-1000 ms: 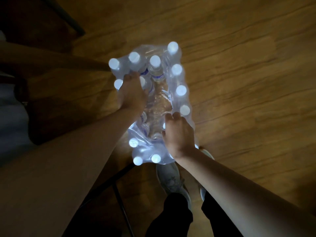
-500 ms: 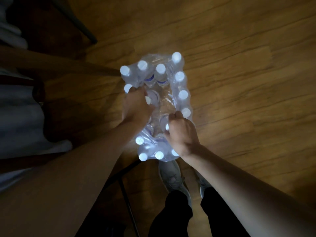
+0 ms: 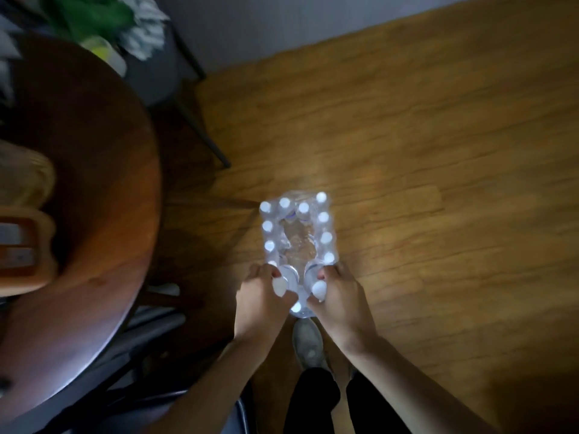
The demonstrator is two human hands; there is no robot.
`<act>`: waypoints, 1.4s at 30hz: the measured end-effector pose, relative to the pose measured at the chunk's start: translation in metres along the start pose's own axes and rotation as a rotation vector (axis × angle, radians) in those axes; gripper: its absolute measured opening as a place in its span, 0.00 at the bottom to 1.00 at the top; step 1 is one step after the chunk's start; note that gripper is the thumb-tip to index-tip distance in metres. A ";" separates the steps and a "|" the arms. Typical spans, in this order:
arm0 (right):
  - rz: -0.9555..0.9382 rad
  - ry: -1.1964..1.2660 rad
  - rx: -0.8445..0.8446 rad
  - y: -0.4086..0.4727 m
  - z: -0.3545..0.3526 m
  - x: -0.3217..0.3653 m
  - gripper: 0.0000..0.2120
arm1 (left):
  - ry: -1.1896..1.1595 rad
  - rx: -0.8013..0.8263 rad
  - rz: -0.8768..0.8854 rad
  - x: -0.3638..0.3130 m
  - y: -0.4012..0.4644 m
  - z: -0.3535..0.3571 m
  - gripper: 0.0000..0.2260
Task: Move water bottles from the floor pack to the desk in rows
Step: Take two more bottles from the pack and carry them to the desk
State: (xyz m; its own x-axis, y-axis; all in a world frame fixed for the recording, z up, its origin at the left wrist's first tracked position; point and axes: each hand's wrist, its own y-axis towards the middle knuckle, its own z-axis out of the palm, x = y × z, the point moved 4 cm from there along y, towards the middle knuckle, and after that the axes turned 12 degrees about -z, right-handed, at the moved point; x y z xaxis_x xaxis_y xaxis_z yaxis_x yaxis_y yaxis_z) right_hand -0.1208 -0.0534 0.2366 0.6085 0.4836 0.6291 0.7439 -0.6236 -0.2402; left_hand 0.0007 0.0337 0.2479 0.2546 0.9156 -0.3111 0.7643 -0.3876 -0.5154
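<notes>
A plastic-wrapped pack of water bottles (image 3: 297, 236) with white caps stands on the wooden floor, its middle torn open and hollow. My left hand (image 3: 260, 296) is closed around a bottle (image 3: 279, 285) at the pack's near left end. My right hand (image 3: 341, 299) grips another bottle (image 3: 319, 289) at the near right end. Both bottles are raised slightly above the pack, caps up. The round dark wooden desk (image 3: 103, 214) fills the left of the view.
Blurred items, among them a pale rounded thing (image 3: 25, 180) and a wooden tray-like object (image 3: 22, 245), lie at the desk's left edge. A dark chair (image 3: 175, 73) with green and white clutter stands beyond the desk. My shoe (image 3: 308, 346) is just below the pack.
Both hands moved from the pack's middle to its near end and each closed on a bottle. The camera rose and pulled back, bringing the desk and chair into view.
</notes>
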 end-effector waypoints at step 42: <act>-0.434 -0.028 0.085 -0.171 -0.290 0.218 0.11 | -0.406 -0.309 -0.225 -0.046 -0.353 -0.239 0.13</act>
State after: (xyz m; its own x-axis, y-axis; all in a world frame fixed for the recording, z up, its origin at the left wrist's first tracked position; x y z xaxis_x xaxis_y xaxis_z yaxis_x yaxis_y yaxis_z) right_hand -0.1959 -0.0195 0.6294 0.2407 0.7069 0.6652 0.9516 -0.3069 -0.0182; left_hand -0.1391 0.1538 0.6346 -0.1373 0.8338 -0.5348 0.9270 -0.0820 -0.3659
